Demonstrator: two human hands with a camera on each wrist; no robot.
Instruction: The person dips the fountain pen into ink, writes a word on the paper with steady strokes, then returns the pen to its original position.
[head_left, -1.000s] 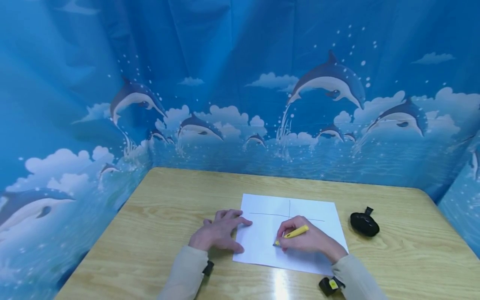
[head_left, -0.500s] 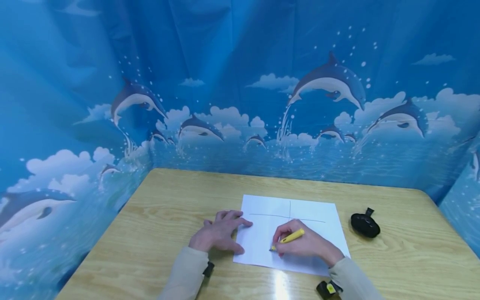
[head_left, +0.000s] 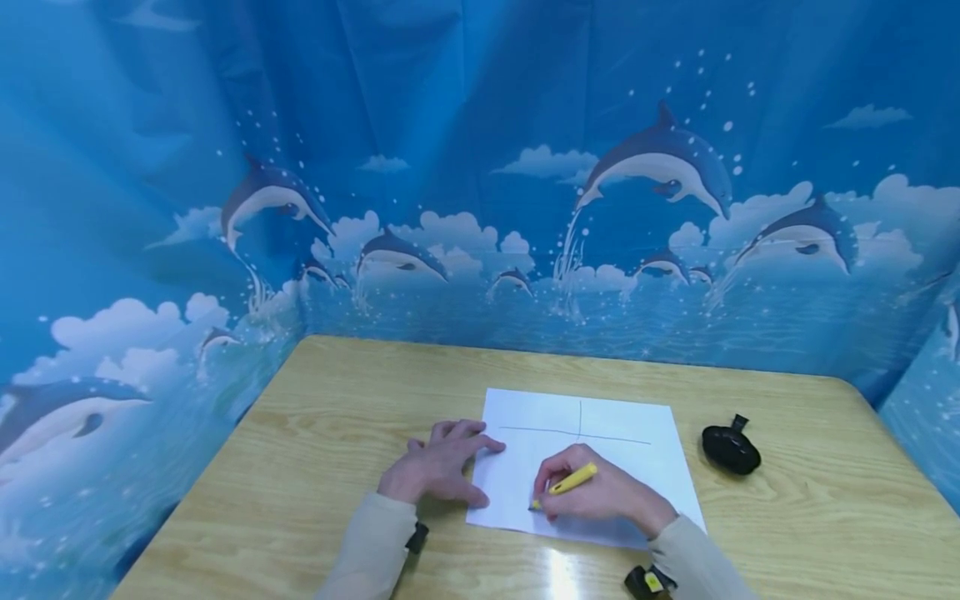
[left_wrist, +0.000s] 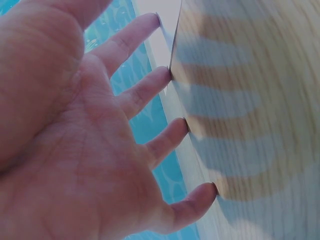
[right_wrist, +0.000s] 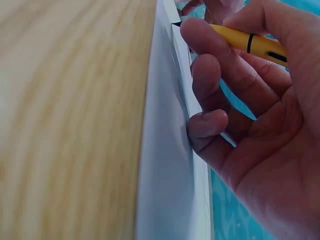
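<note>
A sheet of white paper (head_left: 513,467) lies on the table, with a thin dark horizontal line and a vertical line crossing on its far half. My right hand (head_left: 592,487) pinches a yellow pen (head_left: 576,478) between thumb and fingers, its dark tip down at the paper's lower left part. In the right wrist view the pen (right_wrist: 242,40) shows a black ring and a dark slot, and the other fingers curl under it. My left hand (head_left: 442,467) spreads over the paper's left edge. Seen from the left wrist, fingertips (left_wrist: 202,192) touch the table and the paper's edge.
To the right of the paper sits a glossy black rounded object (head_left: 731,450) with a short tab. The wood-grain table (head_left: 322,433) meets a blue dolphin-print curtain (head_left: 465,167) at its back and left. Black straps with small devices (head_left: 643,582) sit at the wrists.
My right hand has slid toward the paper's lower left, taking the pen tip with it. The left hand and the paper have stayed in place.
</note>
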